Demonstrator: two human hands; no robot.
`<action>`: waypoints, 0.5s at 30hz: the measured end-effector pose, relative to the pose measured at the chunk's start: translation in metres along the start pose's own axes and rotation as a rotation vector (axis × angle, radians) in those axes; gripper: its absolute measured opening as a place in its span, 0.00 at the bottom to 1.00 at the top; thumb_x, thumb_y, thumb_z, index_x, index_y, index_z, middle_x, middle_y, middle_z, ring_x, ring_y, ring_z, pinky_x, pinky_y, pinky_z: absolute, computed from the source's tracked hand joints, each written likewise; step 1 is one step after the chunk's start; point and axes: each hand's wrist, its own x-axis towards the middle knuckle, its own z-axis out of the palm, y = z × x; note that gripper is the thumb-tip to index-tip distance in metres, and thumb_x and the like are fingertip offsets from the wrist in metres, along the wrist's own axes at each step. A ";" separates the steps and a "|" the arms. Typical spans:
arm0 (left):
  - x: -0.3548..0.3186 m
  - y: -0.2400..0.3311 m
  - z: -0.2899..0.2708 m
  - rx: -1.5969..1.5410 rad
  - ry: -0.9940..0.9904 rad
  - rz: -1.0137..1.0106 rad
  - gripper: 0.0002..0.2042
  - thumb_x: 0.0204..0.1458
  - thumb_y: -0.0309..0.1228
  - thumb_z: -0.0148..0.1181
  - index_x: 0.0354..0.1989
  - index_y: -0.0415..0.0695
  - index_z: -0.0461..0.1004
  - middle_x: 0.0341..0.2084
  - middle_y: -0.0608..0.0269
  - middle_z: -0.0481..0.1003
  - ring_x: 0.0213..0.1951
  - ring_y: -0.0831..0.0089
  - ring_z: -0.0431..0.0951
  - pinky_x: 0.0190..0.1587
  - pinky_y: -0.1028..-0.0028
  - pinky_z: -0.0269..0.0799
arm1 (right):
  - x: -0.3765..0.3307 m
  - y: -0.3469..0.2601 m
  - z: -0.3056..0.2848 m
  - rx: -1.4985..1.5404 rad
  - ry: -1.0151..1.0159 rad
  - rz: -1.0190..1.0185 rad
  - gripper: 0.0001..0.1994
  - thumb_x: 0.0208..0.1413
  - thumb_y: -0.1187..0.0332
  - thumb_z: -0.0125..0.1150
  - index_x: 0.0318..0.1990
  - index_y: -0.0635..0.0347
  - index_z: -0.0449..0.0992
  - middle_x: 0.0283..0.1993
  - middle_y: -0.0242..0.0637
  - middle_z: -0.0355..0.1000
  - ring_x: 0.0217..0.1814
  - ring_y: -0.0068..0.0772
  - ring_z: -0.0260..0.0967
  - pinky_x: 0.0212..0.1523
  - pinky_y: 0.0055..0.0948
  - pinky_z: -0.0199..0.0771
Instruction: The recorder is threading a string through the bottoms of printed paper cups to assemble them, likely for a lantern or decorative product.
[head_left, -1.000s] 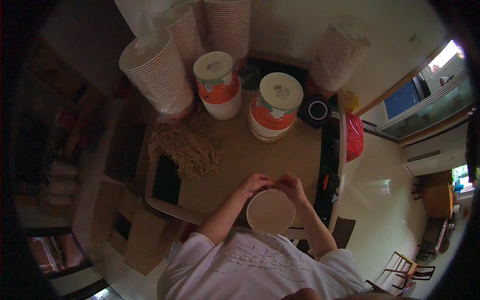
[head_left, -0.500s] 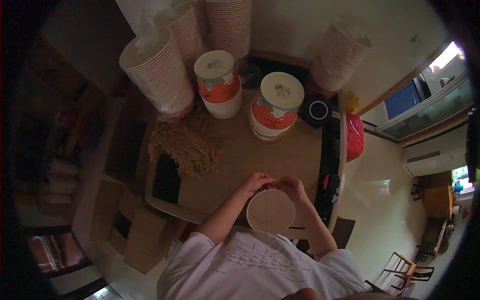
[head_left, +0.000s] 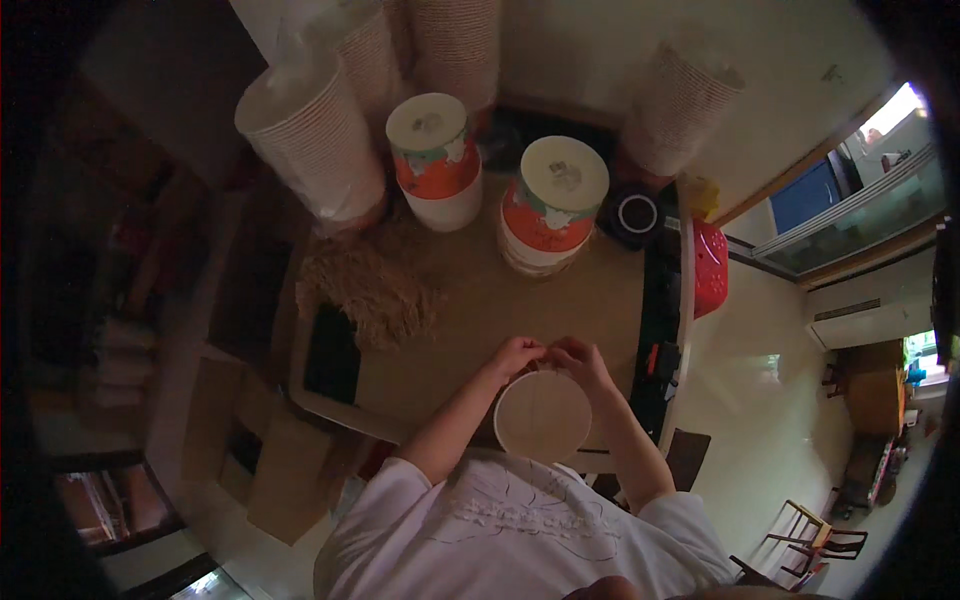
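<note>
A white paper bucket (head_left: 543, 420) stands close against my body at the table's near edge, its round end facing up. A thin line runs across that round end. At the bucket's far rim, my left hand (head_left: 516, 356) and my right hand (head_left: 582, 363) meet with fingertips pinched together. What lies between the fingers is too small to make out; a brownish bit shows just beneath them. To the left on the table lies a loose heap of tan strands (head_left: 375, 295).
Two orange-and-green printed buckets, a left one (head_left: 435, 165) and a right one (head_left: 552, 205), stand upside down on the tabletop (head_left: 470, 300). Wrapped bucket stacks (head_left: 310, 145) rise behind, another stack (head_left: 682, 110) at right. A black round device (head_left: 635, 215) and red basket (head_left: 710, 268) line the right edge.
Both hands have shifted slightly away from my body and closer together at the bucket's far rim. The bucket has tilted or moved slightly; the whole view has shifted a little.
</note>
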 end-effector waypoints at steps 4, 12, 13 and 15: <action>0.002 0.000 0.000 -0.009 -0.012 -0.001 0.05 0.45 0.29 0.53 0.28 0.42 0.72 0.21 0.66 0.72 0.21 0.78 0.70 0.23 0.78 0.66 | 0.000 -0.004 -0.004 -0.099 -0.009 0.037 0.07 0.49 0.71 0.53 0.33 0.66 0.71 0.29 0.35 0.71 0.32 0.22 0.67 0.33 0.21 0.66; -0.006 0.011 0.005 0.007 -0.018 -0.066 0.05 0.45 0.29 0.54 0.29 0.43 0.72 0.21 0.68 0.71 0.22 0.79 0.70 0.24 0.78 0.66 | -0.003 0.004 -0.009 -0.076 -0.011 0.009 0.05 0.45 0.73 0.56 0.31 0.64 0.71 0.28 0.31 0.70 0.31 0.20 0.65 0.32 0.20 0.65; -0.006 0.010 0.004 0.005 -0.015 -0.067 0.05 0.45 0.29 0.54 0.29 0.43 0.72 0.21 0.68 0.71 0.22 0.79 0.70 0.24 0.78 0.66 | -0.003 0.004 -0.008 -0.075 -0.014 0.011 0.05 0.45 0.73 0.56 0.31 0.64 0.71 0.28 0.31 0.70 0.31 0.20 0.65 0.32 0.20 0.65; -0.004 0.007 0.001 -0.033 -0.026 -0.043 0.05 0.46 0.29 0.54 0.28 0.42 0.72 0.22 0.67 0.72 0.23 0.79 0.70 0.25 0.78 0.66 | -0.003 0.004 -0.007 -0.142 0.002 0.011 0.04 0.45 0.74 0.56 0.30 0.63 0.71 0.28 0.31 0.70 0.30 0.19 0.65 0.32 0.20 0.65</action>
